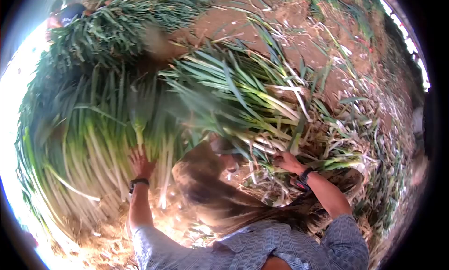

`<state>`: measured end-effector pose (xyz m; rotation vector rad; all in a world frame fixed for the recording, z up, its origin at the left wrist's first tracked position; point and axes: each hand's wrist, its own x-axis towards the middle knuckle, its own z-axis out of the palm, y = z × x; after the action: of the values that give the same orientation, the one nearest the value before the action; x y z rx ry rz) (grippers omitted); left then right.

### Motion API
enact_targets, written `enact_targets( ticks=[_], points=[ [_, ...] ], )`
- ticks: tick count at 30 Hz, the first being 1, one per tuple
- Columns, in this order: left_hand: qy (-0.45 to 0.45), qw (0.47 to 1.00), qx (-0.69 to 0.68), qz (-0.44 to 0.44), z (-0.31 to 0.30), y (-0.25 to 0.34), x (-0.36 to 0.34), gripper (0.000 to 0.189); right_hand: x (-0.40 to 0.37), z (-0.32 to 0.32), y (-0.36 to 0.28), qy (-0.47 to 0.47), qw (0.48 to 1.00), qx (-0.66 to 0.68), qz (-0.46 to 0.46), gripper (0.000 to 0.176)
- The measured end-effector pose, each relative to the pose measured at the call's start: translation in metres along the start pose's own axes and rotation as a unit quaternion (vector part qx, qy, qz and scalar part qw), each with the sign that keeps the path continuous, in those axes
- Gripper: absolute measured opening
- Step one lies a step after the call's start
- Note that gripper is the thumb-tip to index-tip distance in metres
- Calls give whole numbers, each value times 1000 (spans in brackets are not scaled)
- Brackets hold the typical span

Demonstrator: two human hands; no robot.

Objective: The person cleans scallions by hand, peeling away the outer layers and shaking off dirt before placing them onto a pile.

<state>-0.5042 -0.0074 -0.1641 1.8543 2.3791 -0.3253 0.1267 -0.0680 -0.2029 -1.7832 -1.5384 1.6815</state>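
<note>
Flanking the left hand (141,164), green onions (96,151) touch it.

No lettering, brand, number or sign can be read. Taking the stack of long green onions (93,148) as landmark: the left wristband (139,181) at its near edge and the right wristband (306,174) to its right are too small to make out; the shirt (252,239) on its near side shows pattern, no legible letters.
</note>
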Motion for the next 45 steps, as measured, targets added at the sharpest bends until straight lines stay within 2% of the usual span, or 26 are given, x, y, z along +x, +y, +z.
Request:
enact_targets(
  ticks=[1, 2, 3, 5, 6, 7, 9, 11, 12, 15, 16, 18, 21, 22, 24, 26, 29, 32, 35, 36, 38, 40, 41, 43, 45],
  points=[
    [18, 1000, 1, 9, 12, -6, 5, 104, 10, 1, 13, 10, 1000, -14, -4, 27],
    [-2, 1000, 3, -9, 18, -9, 6, 99, 21, 1, 26, 20, 999, -28, -8, 30],
    [-24, 999, 5, -27, 26, -13, 8, 94, 16, 1, 0, 38, 997, -68, -11, 30],
    [1, 998, 50, -43, 63, -28, 25, 86, 32, -2, -15, 29, 989, -70, 124, 33],
    [8, 999, 48, -24, 71, -31, 28, 84, 37, 0, -16, 64, 988, -99, 97, 32],
    [16, 999, 45, -11, 69, -36, 26, 81, 47, -2, -32, 49, 978, -189, 71, 32],
    [36, 998, 50, 2, 68, -41, 33, 78, 68, 0, -63, 25, 972, -226, 53, 37],
    [48, 997, 65, 9, 74, -45, 33, 77, 104, 19, -37, 103, 967, -217, -84, 46],
    [56, 997, 60, 16, 70, -40, 33, 76, 129, 26, -25, 91, 970, -188, -122, 54],
    [66, 992, 87, 61, 69, -37, 32, 74, 184, 55, 0, 100, 950, -272, -117, 57],
    [21, 997, 67, 22, 55, -23, 32, 72, 193, 55, 4, 95, 941, -313, -91, 60],
    [42, 996, 71, 38, 62, -24, 30, 71, 213, 56, 7, 84, 914, -394, -51, 65],
    [56, 994, 75, 56, 59, -27, 34, 69, 212, 41, -3, 61, 950, -302, -47, 74],
    [58, 993, 84, 56, 61, -28, 33, 68, 217, 40, 4, 47, 955, -286, -65, 76],
    [65, 992, 88, 60, 61, -23, 35, 68, 207, 40, 0, -47, 950, -309, 23, 71],
    [68, 992, 84, 60, 55, -18, 33, 68, 207, 32, -4, -212, 934, -265, 112, 69],
    [91, 990, 92, 59, 67, -26, 31, 69, 183, 32, -3, -243, 948, -180, 95, 69],
    [83, 992, 85, 42, 64, -22, 31, 71, 156, 28, 3, -181, 961, -204, 52, 71],
    [56, 995, 84, 16, 60, -19, 28, 74, 120, -24, -81, -215, 922, -306, 96, 82],
    [42, 994, 103, 3, 55, -13, 27, 77, 98, -44, -99, -132, 931, -340, 25, 84],
    [17, 997, 72, -20, 54, -11, 27, 79, 67, -88, -127, -104, 890, -432, 101, 76],
    [5, 999, 48, -21, 55, -14, 29, 86, 30, -128, -114, -13, 819, -572, 30, 63],
    [-2, 999, 29, -28, 57, -15, 30, 88, 20, -147, -104, -13, 794, -604, 59, 61],
    [-16, 999, -6, -40, 65, -15, 34, 92, -30, -172, -132, 36, 834, -544, 82, 44],
    [-25, 997, -47, -60, 76, -13, 38, 100, -69, -190, -122, 121, 818, -560, 47, 38]
  ],
)
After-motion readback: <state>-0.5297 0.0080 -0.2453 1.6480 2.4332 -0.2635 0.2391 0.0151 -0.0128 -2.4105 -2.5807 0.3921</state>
